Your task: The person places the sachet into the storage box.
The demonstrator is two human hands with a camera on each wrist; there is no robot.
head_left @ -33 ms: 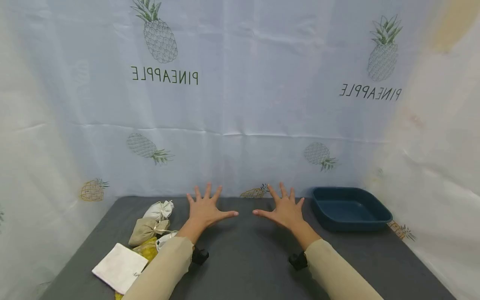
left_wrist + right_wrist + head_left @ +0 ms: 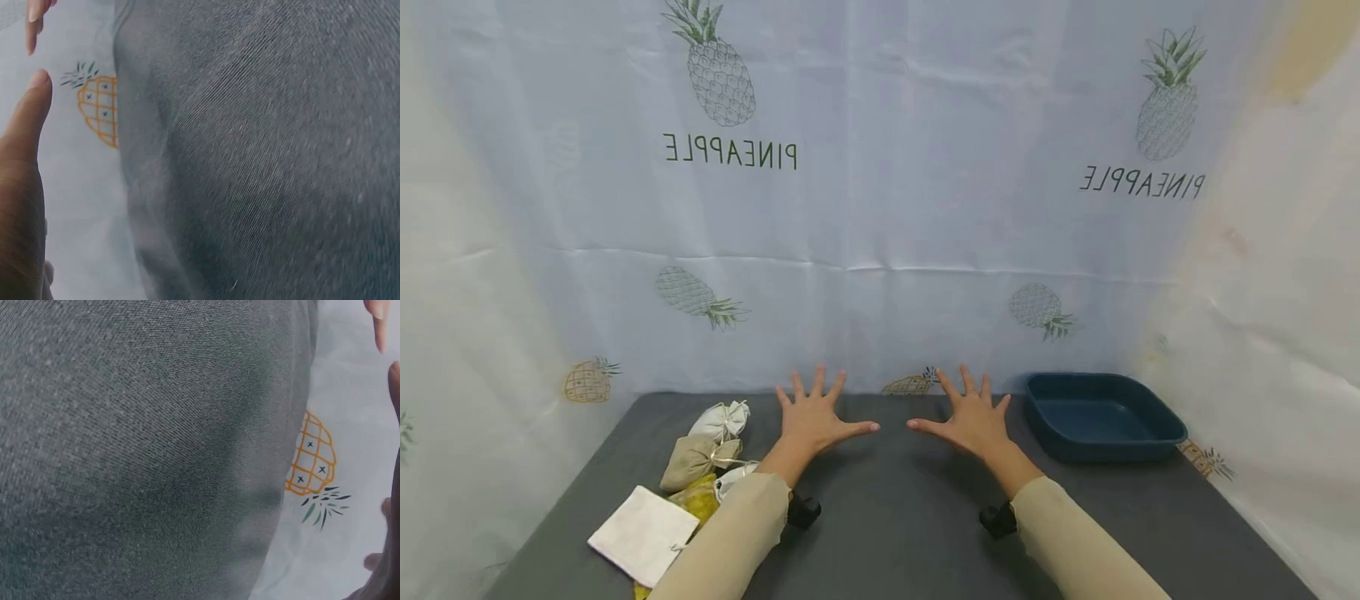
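Over the far part of the grey-covered table (image 2: 895,533), my left hand (image 2: 812,423) is held out with its fingers spread and nothing in it. My right hand (image 2: 973,423) mirrors it, also spread and holding nothing. The two thumbs point at each other with a gap between them. In the left wrist view, the left thumb (image 2: 31,112) shows at the left edge. Nearest to the left hand lie small cloth pouches: a white tied one (image 2: 721,421), a beige tied one (image 2: 696,460) and others. Right of the right hand stands a dark blue basin (image 2: 1108,452).
Toward the front left, a flat white pouch (image 2: 643,536) overlaps a yellow one (image 2: 698,498). Another white pouch (image 2: 733,478) is partly hidden by the left sleeve. A pale curtain (image 2: 880,208) with pineapple prints hangs behind the table and along both sides.
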